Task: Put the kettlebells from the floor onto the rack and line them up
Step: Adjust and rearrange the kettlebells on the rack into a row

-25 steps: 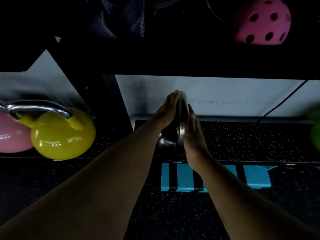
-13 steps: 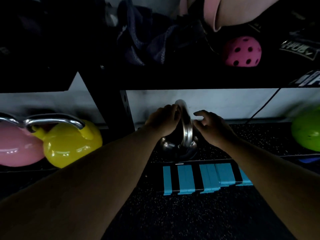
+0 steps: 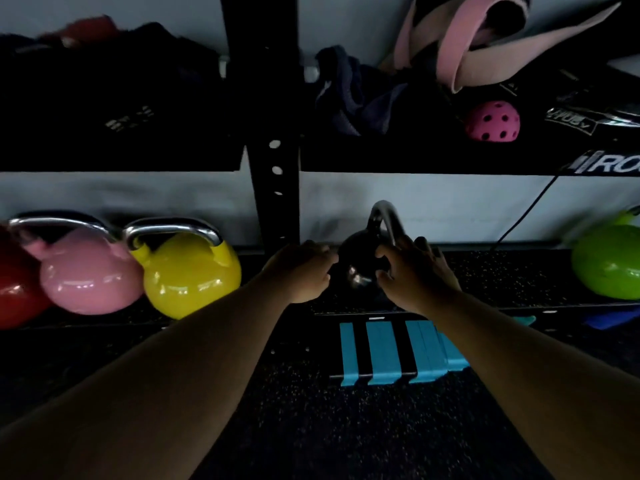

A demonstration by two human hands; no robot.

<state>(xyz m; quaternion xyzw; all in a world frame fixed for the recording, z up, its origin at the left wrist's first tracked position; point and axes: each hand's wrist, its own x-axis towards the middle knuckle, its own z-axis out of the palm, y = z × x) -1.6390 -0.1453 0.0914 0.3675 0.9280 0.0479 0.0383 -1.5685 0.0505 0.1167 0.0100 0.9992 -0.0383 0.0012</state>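
Note:
A black kettlebell (image 3: 358, 259) with a chrome handle stands upright on the rack's low shelf (image 3: 519, 282), just right of the black upright (image 3: 273, 133). My left hand (image 3: 304, 270) presses against its left side with curled fingers. My right hand (image 3: 414, 271) cups its right side, fingers at the base of the handle. On the same shelf to the left stand a red kettlebell (image 3: 14, 289), a pink kettlebell (image 3: 86, 271) and a yellow kettlebell (image 3: 190, 271) side by side. A green kettlebell (image 3: 609, 261) sits at the far right.
The upper shelf (image 3: 415, 157) hangs low over the bells and carries dark clothes, a pink strap (image 3: 450, 39) and a pink perforated ball (image 3: 491, 121). Blue strips (image 3: 391, 351) lie on the speckled floor below the shelf's edge. A black cable (image 3: 526, 209) runs down the wall.
Both hands have slid down from the kettlebell's handle to its body. The view has pulled back, showing the pink, red and green bells.

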